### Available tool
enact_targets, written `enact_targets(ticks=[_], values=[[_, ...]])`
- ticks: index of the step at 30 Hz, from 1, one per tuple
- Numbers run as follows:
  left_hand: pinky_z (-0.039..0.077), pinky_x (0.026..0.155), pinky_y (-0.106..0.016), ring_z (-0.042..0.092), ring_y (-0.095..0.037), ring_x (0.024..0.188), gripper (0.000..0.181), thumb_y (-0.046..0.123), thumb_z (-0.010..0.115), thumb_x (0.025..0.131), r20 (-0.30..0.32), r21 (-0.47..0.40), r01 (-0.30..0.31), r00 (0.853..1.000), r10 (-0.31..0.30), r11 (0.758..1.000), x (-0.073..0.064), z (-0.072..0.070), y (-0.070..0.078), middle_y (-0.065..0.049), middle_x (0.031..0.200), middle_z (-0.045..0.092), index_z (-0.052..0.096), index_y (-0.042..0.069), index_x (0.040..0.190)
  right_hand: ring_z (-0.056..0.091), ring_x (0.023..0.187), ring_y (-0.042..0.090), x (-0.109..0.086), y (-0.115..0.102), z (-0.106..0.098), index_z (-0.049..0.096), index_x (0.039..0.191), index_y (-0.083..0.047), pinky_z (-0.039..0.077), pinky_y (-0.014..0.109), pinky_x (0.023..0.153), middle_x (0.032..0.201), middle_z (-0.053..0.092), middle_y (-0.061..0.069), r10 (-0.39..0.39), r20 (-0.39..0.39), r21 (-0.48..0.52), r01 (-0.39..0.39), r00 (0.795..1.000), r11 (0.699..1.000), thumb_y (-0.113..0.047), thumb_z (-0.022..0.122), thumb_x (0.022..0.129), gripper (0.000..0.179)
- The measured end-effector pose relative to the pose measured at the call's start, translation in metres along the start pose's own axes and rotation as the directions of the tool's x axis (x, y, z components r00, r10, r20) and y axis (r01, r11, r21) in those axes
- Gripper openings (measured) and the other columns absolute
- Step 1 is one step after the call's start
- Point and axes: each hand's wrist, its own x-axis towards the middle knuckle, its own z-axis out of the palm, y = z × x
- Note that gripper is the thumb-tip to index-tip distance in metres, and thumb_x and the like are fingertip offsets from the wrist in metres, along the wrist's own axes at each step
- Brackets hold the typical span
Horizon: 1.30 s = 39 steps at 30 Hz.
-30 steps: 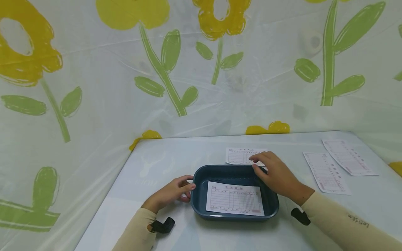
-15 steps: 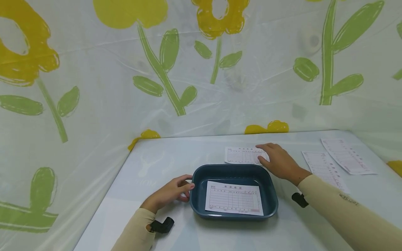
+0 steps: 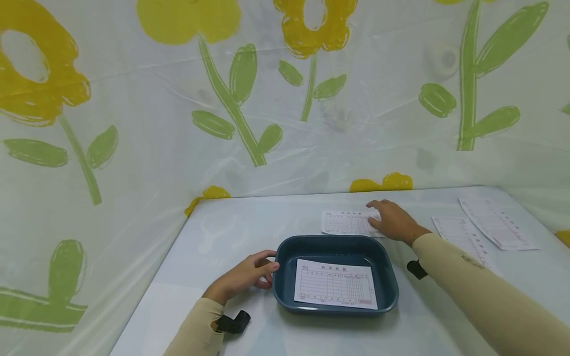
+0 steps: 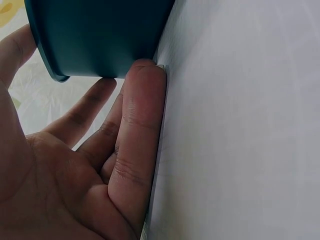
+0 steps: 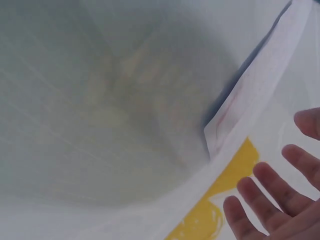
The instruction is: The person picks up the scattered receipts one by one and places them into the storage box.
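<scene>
A dark blue rectangular tray [image 3: 338, 247] stands on the table with a printed form sheet [image 3: 336, 284] lying in it. At the tray's left end is my left hand [image 3: 245, 274]. In the left wrist view, its thumb and fingertips touch the outside of the tray [image 4: 95, 40], the fingers low beside the tabletop. My right hand [image 3: 394, 222] reaches over the right end of a second form sheet [image 3: 343, 223], just behind the tray. In the right wrist view its fingers [image 5: 280, 192] are spread with nothing between them, and the sheet's edge [image 5: 240, 105] lifts slightly.
Two more form sheets lie at the right, one [image 3: 463, 237] partly covered by my right sleeve [image 3: 481, 287], the other [image 3: 496, 222] farther back. A flower-printed curtain [image 3: 311, 148] hangs behind the table [image 3: 249, 217].
My right hand has moved from above the tray's back right rim, away from me and slightly right, to the sheet behind it. The left hand stays at the tray's end.
</scene>
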Motion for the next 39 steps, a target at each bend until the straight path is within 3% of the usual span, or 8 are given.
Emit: enact_targets(ticks=[10, 22, 27, 34, 39], values=[[0.059, 0.088, -0.042, 0.065, -0.017, 0.090, 0.063, 0.047, 0.058, 0.098, -0.005, 0.004, 0.009, 1.000, -0.009, 1.000, 0.002, 0.002, -0.002, -0.009, 0.106, 0.065, 0.043, 0.011, 0.148, 0.041, 0.134, 0.050, 0.010, 0.007, 0.004, 0.040, 0.147, 0.003, 0.032, 0.065, 0.112, 0.149, 0.041, 0.033, 0.085, 0.156, -0.002, -0.086, 0.984, 0.996, -0.025, 0.063, 0.096, 0.063], [0.060, 0.086, -0.041, 0.065, -0.017, 0.090, 0.061, 0.046, 0.058, 0.099, -0.009, -0.005, 0.004, 1.000, -0.004, 1.000, 0.003, 0.003, -0.002, -0.009, 0.107, 0.065, 0.045, 0.012, 0.148, 0.030, 0.143, 0.050, 0.010, 0.011, 0.007, 0.029, 0.154, 0.001, 0.026, 0.065, 0.115, 0.157, 0.032, 0.029, 0.104, 0.249, -0.014, -0.104, 0.963, 0.994, -0.029, 0.070, 0.092, 0.081], [0.060, 0.087, -0.040, 0.065, -0.017, 0.090, 0.060, 0.046, 0.059, 0.098, -0.011, -0.006, 0.010, 1.000, -0.010, 1.000, 0.004, 0.002, -0.003, -0.008, 0.107, 0.066, 0.046, 0.013, 0.146, 0.034, 0.140, 0.050, 0.013, 0.011, 0.010, 0.028, 0.155, 0.002, 0.028, 0.065, 0.114, 0.156, 0.032, 0.030, 0.107, 0.243, -0.032, -0.102, 0.964, 0.994, -0.029, 0.073, 0.090, 0.084], [0.060, 0.088, -0.040, 0.065, -0.018, 0.090, 0.059, 0.047, 0.059, 0.098, -0.013, 0.000, 0.012, 1.000, -0.012, 1.000, 0.004, 0.001, -0.004, -0.007, 0.104, 0.066, 0.047, 0.015, 0.146, 0.050, 0.116, 0.043, 0.016, 0.009, 0.012, 0.034, 0.150, 0.005, 0.040, 0.065, 0.107, 0.142, 0.045, 0.034, 0.116, 0.197, -0.066, -0.105, 0.974, 0.992, -0.027, 0.077, 0.087, 0.083], [0.060, 0.087, -0.040, 0.065, -0.018, 0.090, 0.061, 0.047, 0.060, 0.098, -0.017, 0.004, 0.008, 1.000, -0.008, 1.000, 0.004, 0.000, -0.005, -0.007, 0.105, 0.066, 0.046, 0.014, 0.147, 0.050, 0.115, 0.044, 0.016, 0.007, 0.013, 0.035, 0.150, 0.003, 0.041, 0.065, 0.106, 0.140, 0.046, 0.035, 0.123, 0.176, -0.055, -0.115, 0.977, 0.992, -0.028, 0.079, 0.085, 0.084]])
